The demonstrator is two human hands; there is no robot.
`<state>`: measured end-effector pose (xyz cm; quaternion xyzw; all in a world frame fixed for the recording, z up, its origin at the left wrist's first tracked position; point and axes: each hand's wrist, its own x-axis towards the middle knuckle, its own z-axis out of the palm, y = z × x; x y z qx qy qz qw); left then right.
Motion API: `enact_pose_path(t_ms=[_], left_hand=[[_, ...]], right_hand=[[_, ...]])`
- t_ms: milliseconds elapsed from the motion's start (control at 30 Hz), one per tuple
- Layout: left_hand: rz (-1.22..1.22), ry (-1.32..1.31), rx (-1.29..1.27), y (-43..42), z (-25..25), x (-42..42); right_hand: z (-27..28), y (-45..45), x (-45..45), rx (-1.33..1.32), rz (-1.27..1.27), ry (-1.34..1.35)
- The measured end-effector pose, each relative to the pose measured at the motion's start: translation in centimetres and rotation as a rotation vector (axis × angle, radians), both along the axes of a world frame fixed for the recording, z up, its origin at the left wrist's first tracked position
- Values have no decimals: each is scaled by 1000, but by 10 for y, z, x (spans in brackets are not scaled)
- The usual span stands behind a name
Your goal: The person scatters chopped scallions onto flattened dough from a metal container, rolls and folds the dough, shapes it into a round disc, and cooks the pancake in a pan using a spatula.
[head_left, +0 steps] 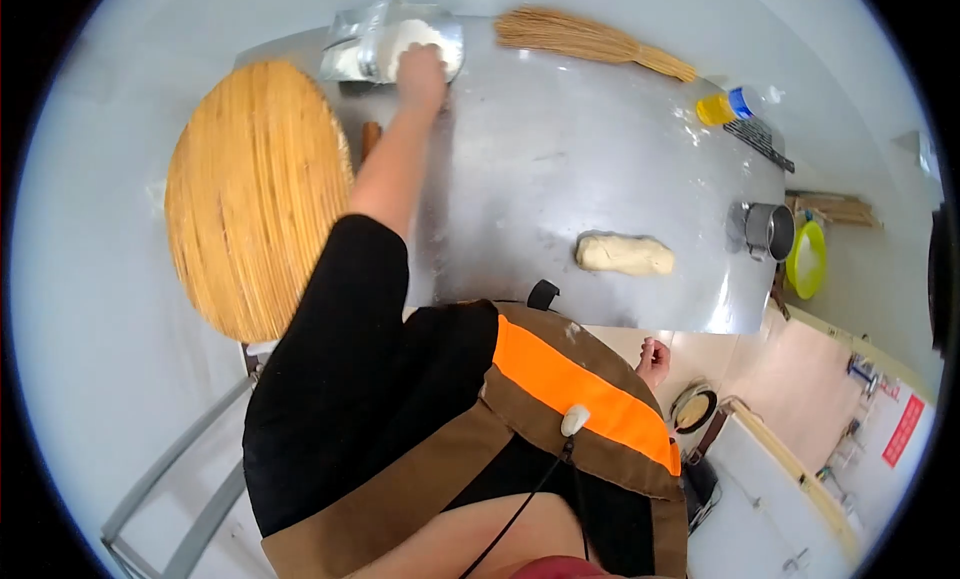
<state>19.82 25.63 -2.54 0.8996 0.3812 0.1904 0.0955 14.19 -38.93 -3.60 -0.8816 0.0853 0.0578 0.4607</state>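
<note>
My left hand [421, 77] reaches to the far left of the metal table, over a clear container [374, 39] of white flour [418, 41]. Its fingers are curled in at the flour, and their tips are partly hidden. My right hand [655, 362] hangs beside my apron, just off the table's near edge, with its fingers curled in and nothing visible in them. A pale log of dough [625, 255] lies on the near right part of the table, apart from both hands.
A large round wooden board [258, 199] stands at the left beside a brown wooden stick [371, 139]. A straw brush [590, 41] lies along the back edge. At the right are a yellow oil bottle [724, 107], a metal cup [769, 231] and a green bowl [806, 260].
</note>
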Motion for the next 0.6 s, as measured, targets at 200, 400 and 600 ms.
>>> enact_pose_path(t_ms=[200,400,600], left_hand=[[-199,182,114,66,-63,25],[-83,120,-4,66,-44,19],[-599,-110,-716,-106,-1,57]], right_hand=[[12,-19,-42,-85,-161,41],[6,-28,-63,-98,-184,71],[-13,-22,-52,-74,-190,104]])
